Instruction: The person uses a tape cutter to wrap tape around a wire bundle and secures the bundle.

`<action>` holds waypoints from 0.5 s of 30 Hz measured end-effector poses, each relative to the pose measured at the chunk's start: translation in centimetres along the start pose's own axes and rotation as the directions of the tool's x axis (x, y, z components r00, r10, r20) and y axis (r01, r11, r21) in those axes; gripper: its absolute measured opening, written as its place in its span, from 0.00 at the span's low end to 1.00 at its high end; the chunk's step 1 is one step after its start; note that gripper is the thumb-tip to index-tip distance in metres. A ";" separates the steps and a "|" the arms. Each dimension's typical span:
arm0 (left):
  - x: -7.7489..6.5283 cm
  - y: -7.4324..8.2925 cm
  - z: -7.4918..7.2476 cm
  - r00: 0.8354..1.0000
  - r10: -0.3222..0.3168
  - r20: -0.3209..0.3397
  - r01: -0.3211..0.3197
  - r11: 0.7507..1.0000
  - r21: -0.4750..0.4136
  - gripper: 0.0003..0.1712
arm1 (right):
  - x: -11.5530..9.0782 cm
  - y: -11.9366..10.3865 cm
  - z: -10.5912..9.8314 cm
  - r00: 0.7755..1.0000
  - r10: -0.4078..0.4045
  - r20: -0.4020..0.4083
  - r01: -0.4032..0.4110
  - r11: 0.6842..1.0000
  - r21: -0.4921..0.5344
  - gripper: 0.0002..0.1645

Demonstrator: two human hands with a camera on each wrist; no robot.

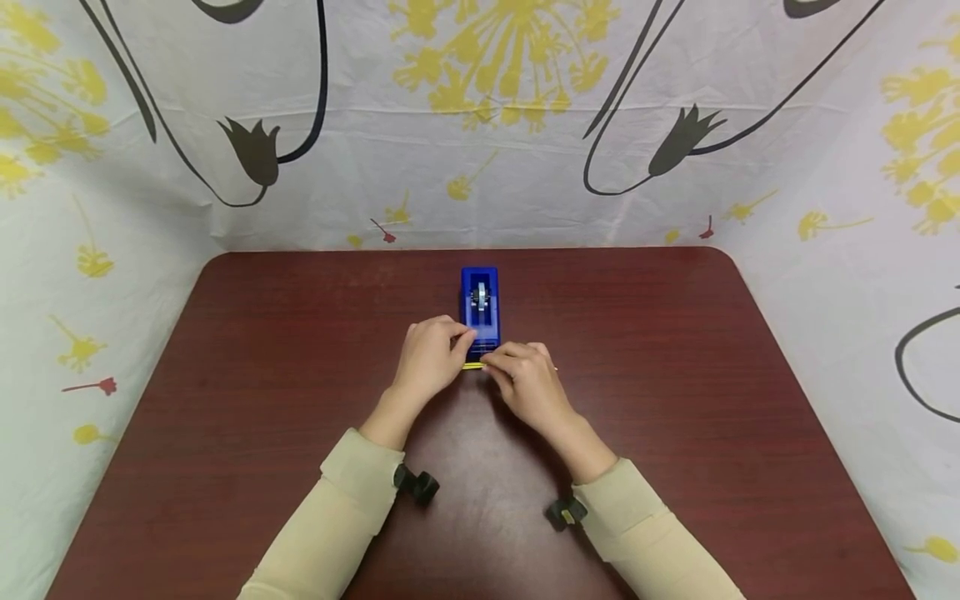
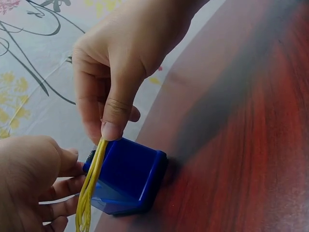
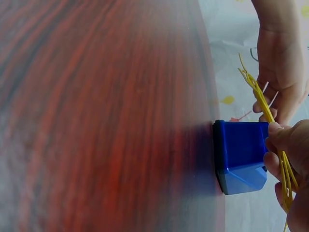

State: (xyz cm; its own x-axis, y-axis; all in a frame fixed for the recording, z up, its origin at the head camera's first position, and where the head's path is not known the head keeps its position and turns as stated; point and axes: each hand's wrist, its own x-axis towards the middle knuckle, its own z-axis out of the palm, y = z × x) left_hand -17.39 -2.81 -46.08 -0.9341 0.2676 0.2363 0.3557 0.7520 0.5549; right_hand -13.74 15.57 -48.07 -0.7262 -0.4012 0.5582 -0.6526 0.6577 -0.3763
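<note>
A blue tape dispenser (image 1: 491,332) with a small roll (image 1: 482,297) in its well stands near the table's far edge. My left hand (image 1: 431,354) is at its front end, thumb and finger brought together beside the toothed edge (image 2: 90,156), where they pinch the tape end; the clear tape hardly shows. Close in front of the dispenser, my right hand (image 1: 528,387) pinches a bundle of thin yellow wires (image 3: 286,176) between thumb and fingers. In the left wrist view the wires (image 2: 87,193) stretch from the right fingertips past the dispenser's front, overlapping it.
The dark red-brown wooden table (image 1: 225,433) has rounded far corners. Behind it and along both sides hangs a white cloth (image 1: 525,192) with yellow and grey flower prints. Small black cameras (image 1: 424,488) sit at both sleeve cuffs.
</note>
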 end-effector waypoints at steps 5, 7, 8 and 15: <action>0.4 0.2 -0.1 0.999 -0.036 0.040 0.036 0.999 0.005 0.14 | -0.1 0.0 0.1 1.000 -0.005 -0.007 0.005 1.000 -0.002 0.06; 0.7 0.2 -0.1 0.998 -0.052 0.042 0.052 0.999 0.006 0.13 | -0.1 0.0 0.1 1.000 -0.004 -0.007 0.004 1.000 -0.004 0.06; 0.7 0.2 -0.1 0.997 -0.060 0.041 0.059 0.998 0.007 0.13 | -0.1 0.0 0.1 1.000 0.000 -0.005 0.000 1.000 -0.005 0.06; 1.3 0.6 -0.2 0.993 -0.117 0.029 0.118 0.993 -0.018 0.13 | 0.0 0.0 0.0 0.999 0.034 0.018 -0.033 0.999 -0.028 0.05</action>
State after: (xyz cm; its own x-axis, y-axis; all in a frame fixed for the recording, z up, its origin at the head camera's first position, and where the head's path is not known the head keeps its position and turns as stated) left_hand -18.36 -2.14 -45.35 -0.9698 0.1948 0.1467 0.2438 0.7676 0.5927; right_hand -13.75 15.57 -48.07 -0.7515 -0.3902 0.5319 -0.6220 0.6879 -0.3740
